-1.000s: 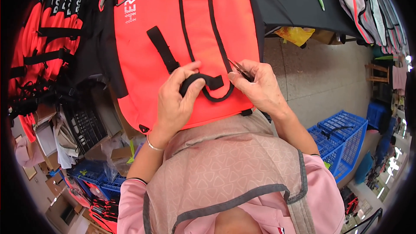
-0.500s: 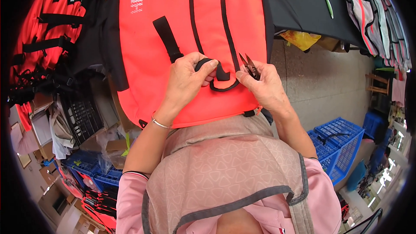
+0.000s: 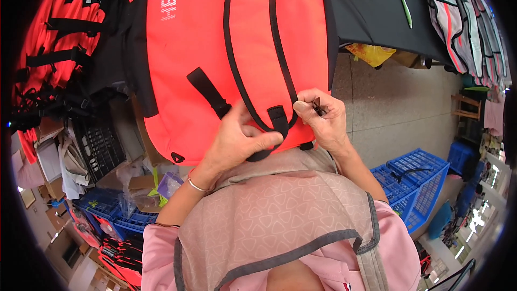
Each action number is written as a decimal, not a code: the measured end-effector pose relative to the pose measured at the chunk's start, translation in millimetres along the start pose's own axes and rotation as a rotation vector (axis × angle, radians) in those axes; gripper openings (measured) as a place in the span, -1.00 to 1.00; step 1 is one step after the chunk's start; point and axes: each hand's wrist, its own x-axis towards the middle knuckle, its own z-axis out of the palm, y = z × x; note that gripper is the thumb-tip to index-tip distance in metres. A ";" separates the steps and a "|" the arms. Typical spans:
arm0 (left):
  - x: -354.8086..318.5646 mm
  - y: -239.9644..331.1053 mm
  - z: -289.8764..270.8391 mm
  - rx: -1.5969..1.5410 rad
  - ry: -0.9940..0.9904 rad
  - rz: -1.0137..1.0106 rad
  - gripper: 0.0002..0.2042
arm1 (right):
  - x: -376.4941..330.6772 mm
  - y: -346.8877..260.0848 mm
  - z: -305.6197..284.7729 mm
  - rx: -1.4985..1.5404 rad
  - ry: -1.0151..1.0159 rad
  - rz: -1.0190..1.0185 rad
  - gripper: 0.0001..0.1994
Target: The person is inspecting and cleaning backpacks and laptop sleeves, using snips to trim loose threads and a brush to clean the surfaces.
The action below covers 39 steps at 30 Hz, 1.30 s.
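Note:
A bright coral-red backpack (image 3: 188, 48) with black side panels lies before me, its padded shoulder strap (image 3: 258, 48) edged in black binding. At the strap's lower end my left hand (image 3: 231, 140) is closed on a black webbing strap (image 3: 278, 121), thumb across it; the other fingertips are partly hidden and slightly blurred. My right hand (image 3: 326, 121) holds small dark thread snips (image 3: 319, 109) in its palm, blades mostly covered by the fingers. Its thumb and forefinger touch the shoulder strap's right edge. A loose black webbing tab (image 3: 207, 90) lies left of my left hand.
A green-and-white tool like a toothbrush (image 3: 402, 1) lies on the black tabletop (image 3: 366, 11). Stacked grey pieces (image 3: 458, 21) are at right, red and black pieces (image 3: 64, 37) at left. Blue plastic crates (image 3: 414, 183) stand on the floor to the right.
The shoulder strap's end and both hands have moved down toward me, the strap lying more slanted. The snips' blades, pointing up before, are now mostly hidden in my right hand.

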 end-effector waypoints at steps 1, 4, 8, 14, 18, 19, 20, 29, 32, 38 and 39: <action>-0.4 -7.0 1.1 -0.002 0.001 0.000 -0.50 | -0.4 0.5 0.4 0.020 -0.006 -0.026 -0.95; -2.6 -24.3 7.5 0.022 -0.011 0.106 -0.81 | 0.1 0.6 -0.2 0.042 0.004 -0.024 -0.95; 3.6 -29.8 6.4 0.381 0.080 0.242 -0.78 | 3.4 1.3 -3.0 0.048 0.018 -0.035 -0.94; 3.9 -17.8 5.2 0.650 0.194 0.476 -0.78 | 9.4 -6.5 -4.2 -0.005 0.004 -0.052 -0.93; -3.6 39.5 -14.1 0.767 -0.145 0.365 -0.76 | 2.5 -24.9 -37.2 -0.249 -0.093 0.070 -0.86; -6.9 49.5 -28.7 0.732 -0.136 0.356 -0.77 | 1.8 -26.2 -53.0 -0.270 -0.149 0.100 -0.85; -6.0 62.5 -46.4 0.759 -0.027 0.413 -0.79 | 1.3 -32.0 -72.9 -0.349 -0.250 0.156 -0.86; 77.3 54.9 -145.5 1.881 0.444 0.557 -0.35 | 78.1 -125.9 -44.1 -0.531 0.125 0.120 -0.92; 84.9 41.3 -120.9 1.731 0.530 0.569 -0.36 | 155.8 -134.2 -11.9 -0.662 0.081 -0.382 -0.85; 83.7 67.4 -102.3 1.600 0.605 0.628 -0.47 | 318.6 -131.4 42.6 -0.798 0.274 -0.545 -0.76; 87.2 93.0 -101.2 1.545 0.412 0.398 -0.50 | 337.1 -109.9 37.6 -0.850 0.322 -0.545 -0.77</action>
